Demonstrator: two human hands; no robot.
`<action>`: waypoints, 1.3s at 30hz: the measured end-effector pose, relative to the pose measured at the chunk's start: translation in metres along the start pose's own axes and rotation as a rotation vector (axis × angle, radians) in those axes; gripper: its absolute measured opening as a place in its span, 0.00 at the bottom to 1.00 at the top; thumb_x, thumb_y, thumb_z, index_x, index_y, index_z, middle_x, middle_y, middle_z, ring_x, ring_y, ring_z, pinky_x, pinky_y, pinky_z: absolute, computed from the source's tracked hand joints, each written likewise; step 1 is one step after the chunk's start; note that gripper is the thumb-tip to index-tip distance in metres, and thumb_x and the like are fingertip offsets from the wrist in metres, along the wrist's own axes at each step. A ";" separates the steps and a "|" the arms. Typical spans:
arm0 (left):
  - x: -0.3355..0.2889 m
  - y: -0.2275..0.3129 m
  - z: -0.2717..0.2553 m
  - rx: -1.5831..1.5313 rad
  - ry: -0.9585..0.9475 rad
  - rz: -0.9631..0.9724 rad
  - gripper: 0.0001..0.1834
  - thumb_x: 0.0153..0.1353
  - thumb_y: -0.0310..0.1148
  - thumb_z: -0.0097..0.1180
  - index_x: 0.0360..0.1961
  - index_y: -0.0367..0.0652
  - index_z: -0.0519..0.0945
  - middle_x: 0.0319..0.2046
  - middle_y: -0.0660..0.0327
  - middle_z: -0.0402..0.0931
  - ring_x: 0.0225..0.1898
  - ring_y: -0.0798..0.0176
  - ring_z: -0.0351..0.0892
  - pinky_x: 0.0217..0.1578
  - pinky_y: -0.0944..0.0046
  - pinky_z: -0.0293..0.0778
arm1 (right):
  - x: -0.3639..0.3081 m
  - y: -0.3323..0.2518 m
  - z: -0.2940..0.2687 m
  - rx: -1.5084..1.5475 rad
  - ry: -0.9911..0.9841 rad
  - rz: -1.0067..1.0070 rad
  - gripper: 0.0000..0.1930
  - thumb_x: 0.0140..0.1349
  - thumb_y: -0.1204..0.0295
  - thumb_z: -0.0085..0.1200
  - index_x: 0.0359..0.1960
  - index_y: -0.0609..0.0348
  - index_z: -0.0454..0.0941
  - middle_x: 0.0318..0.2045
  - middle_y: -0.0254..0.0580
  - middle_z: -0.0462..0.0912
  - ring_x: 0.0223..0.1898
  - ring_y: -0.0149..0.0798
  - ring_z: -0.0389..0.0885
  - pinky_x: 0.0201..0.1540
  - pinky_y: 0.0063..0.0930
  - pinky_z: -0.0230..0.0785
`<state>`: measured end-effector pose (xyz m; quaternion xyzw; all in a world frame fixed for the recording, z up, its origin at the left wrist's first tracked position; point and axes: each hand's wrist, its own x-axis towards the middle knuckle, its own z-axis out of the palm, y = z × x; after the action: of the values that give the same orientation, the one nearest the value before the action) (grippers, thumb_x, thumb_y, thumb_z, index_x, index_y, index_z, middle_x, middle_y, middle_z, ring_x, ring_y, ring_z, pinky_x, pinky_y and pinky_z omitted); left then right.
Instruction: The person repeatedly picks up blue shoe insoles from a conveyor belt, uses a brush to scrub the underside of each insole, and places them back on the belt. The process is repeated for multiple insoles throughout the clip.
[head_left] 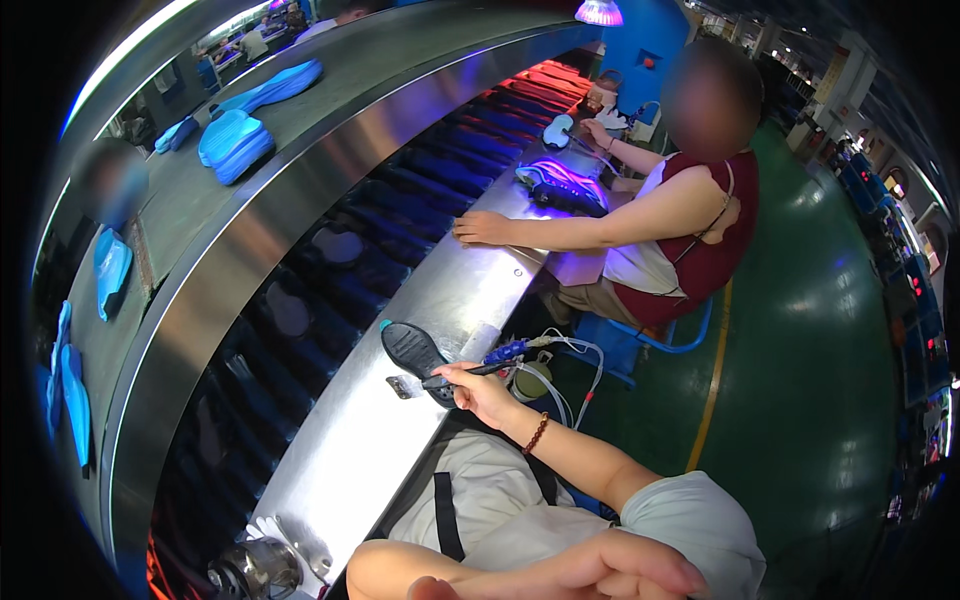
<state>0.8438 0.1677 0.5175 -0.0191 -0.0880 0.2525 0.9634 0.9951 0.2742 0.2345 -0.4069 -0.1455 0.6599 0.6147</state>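
My right hand, with a beaded bracelet at the wrist, is closed around the black handle of a flat brush. The brush head is at the left edge of a black shoe sole with a teal tip, which lies on the metal ledge. The fingers of my right hand are over the sole's near end. Close to the lower edge of the view is my left hand, large and partly cut off. Its fingers are bent and stand apart from the thumb, with nothing visible in them.
Clear hoses and a blue fitting lie right of the sole. A metal pot stands at the ledge's near end. Beyond, a co-worker sits by a purple-lit shoe. Blue soles lie on the upper belt.
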 end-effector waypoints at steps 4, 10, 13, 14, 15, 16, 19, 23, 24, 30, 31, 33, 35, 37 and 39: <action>-0.009 0.003 -0.006 -0.170 0.035 -0.124 0.64 0.39 0.80 0.46 0.52 0.20 0.63 0.31 0.49 0.70 0.30 0.61 0.69 0.32 0.71 0.65 | 0.001 0.000 -0.001 0.020 0.034 0.012 0.10 0.63 0.69 0.52 0.42 0.62 0.77 0.20 0.28 0.74 0.17 0.22 0.70 0.19 0.13 0.59; -0.007 0.002 -0.020 -0.267 -0.134 -0.176 0.65 0.41 0.76 0.52 0.57 0.20 0.55 0.39 0.41 0.69 0.41 0.53 0.71 0.43 0.61 0.68 | 0.005 0.003 0.001 0.031 0.034 -0.009 0.10 0.63 0.69 0.52 0.41 0.62 0.78 0.22 0.29 0.75 0.16 0.21 0.70 0.18 0.12 0.60; -0.003 0.003 -0.033 -0.331 -0.292 -0.213 0.65 0.43 0.73 0.54 0.60 0.20 0.51 0.45 0.38 0.67 0.47 0.48 0.70 0.47 0.55 0.68 | 0.005 0.002 -0.001 0.031 0.023 -0.002 0.10 0.63 0.69 0.52 0.42 0.61 0.78 0.22 0.28 0.74 0.17 0.21 0.71 0.17 0.12 0.60; -0.003 0.002 -0.034 -0.370 -0.293 -0.215 0.64 0.43 0.72 0.55 0.60 0.20 0.51 0.46 0.37 0.66 0.48 0.47 0.70 0.47 0.55 0.68 | 0.005 0.002 -0.002 0.031 0.028 -0.003 0.10 0.63 0.69 0.52 0.42 0.61 0.77 0.22 0.28 0.74 0.17 0.21 0.70 0.17 0.13 0.60; -0.003 0.002 -0.034 -0.409 -0.295 -0.219 0.64 0.43 0.72 0.56 0.60 0.20 0.50 0.47 0.36 0.65 0.48 0.47 0.70 0.48 0.54 0.68 | 0.005 0.003 -0.004 0.031 0.032 -0.004 0.10 0.63 0.69 0.52 0.42 0.61 0.77 0.22 0.28 0.74 0.17 0.21 0.70 0.17 0.13 0.60; -0.006 0.000 -0.029 -0.469 -0.232 -0.214 0.64 0.43 0.71 0.57 0.60 0.20 0.51 0.48 0.36 0.65 0.48 0.48 0.70 0.48 0.55 0.68 | 0.005 0.003 -0.005 0.029 0.036 0.000 0.11 0.63 0.68 0.52 0.42 0.61 0.77 0.22 0.28 0.74 0.17 0.21 0.70 0.17 0.13 0.60; -0.006 0.017 -0.008 -0.504 0.033 -0.327 0.64 0.42 0.69 0.61 0.60 0.19 0.52 0.47 0.36 0.65 0.47 0.49 0.70 0.47 0.57 0.68 | 0.004 0.004 -0.007 0.037 0.043 -0.006 0.10 0.63 0.68 0.52 0.42 0.61 0.78 0.22 0.28 0.74 0.16 0.21 0.70 0.17 0.13 0.59; -0.002 0.019 -0.015 -0.442 -0.023 -0.348 0.64 0.42 0.70 0.59 0.58 0.18 0.53 0.45 0.37 0.67 0.44 0.51 0.70 0.45 0.59 0.68 | 0.006 0.006 -0.013 0.039 0.040 -0.004 0.11 0.63 0.68 0.52 0.42 0.61 0.78 0.22 0.28 0.75 0.16 0.21 0.70 0.17 0.13 0.59; -0.002 0.016 -0.021 -0.418 -0.081 -0.312 0.64 0.42 0.71 0.58 0.58 0.18 0.54 0.44 0.38 0.67 0.44 0.51 0.71 0.45 0.60 0.68 | 0.007 0.007 -0.014 0.042 0.044 -0.002 0.11 0.63 0.68 0.52 0.42 0.61 0.78 0.22 0.28 0.75 0.16 0.21 0.70 0.17 0.13 0.59; -0.002 0.007 -0.036 -0.231 -0.166 -0.214 0.64 0.41 0.75 0.54 0.55 0.18 0.57 0.43 0.38 0.68 0.41 0.53 0.71 0.43 0.62 0.67 | 0.005 0.003 -0.014 0.044 0.059 -0.008 0.10 0.62 0.69 0.53 0.41 0.62 0.78 0.23 0.29 0.76 0.16 0.21 0.69 0.17 0.13 0.58; -0.002 0.006 -0.037 -0.213 -0.164 -0.204 0.64 0.41 0.75 0.53 0.55 0.17 0.57 0.42 0.38 0.68 0.41 0.54 0.71 0.42 0.62 0.67 | 0.004 0.002 -0.012 0.032 0.063 -0.006 0.11 0.62 0.67 0.53 0.41 0.60 0.78 0.22 0.28 0.74 0.16 0.21 0.69 0.17 0.13 0.57; -0.004 0.004 -0.037 -0.186 -0.161 -0.183 0.64 0.41 0.76 0.52 0.54 0.17 0.58 0.42 0.38 0.68 0.40 0.54 0.71 0.42 0.63 0.67 | 0.003 0.001 -0.010 0.009 0.072 0.000 0.11 0.62 0.64 0.54 0.41 0.57 0.77 0.19 0.27 0.71 0.17 0.21 0.67 0.19 0.13 0.54; -0.007 0.002 -0.041 -0.159 -0.157 -0.160 0.64 0.40 0.78 0.50 0.53 0.17 0.59 0.41 0.38 0.68 0.40 0.55 0.71 0.41 0.64 0.67 | 0.004 0.001 -0.012 0.033 0.070 0.001 0.11 0.62 0.67 0.53 0.41 0.60 0.77 0.21 0.28 0.74 0.16 0.21 0.69 0.17 0.13 0.57; -0.010 0.000 -0.043 -0.141 -0.159 -0.133 0.65 0.40 0.79 0.49 0.53 0.17 0.60 0.41 0.38 0.68 0.39 0.55 0.71 0.41 0.64 0.67 | 0.004 0.001 -0.012 0.046 0.073 0.002 0.11 0.62 0.69 0.53 0.42 0.61 0.77 0.22 0.28 0.75 0.16 0.21 0.69 0.17 0.13 0.58; -0.005 0.001 -0.045 -0.103 -0.219 -0.119 0.65 0.40 0.80 0.47 0.52 0.17 0.61 0.41 0.39 0.68 0.38 0.56 0.71 0.40 0.66 0.66 | 0.004 0.002 -0.012 0.047 0.083 0.004 0.11 0.62 0.68 0.53 0.42 0.61 0.77 0.22 0.28 0.75 0.16 0.20 0.69 0.16 0.13 0.58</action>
<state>0.8469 0.1661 0.4722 -0.0354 -0.2065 0.1904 0.9591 1.0023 0.2742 0.2241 -0.4197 -0.1036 0.6470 0.6281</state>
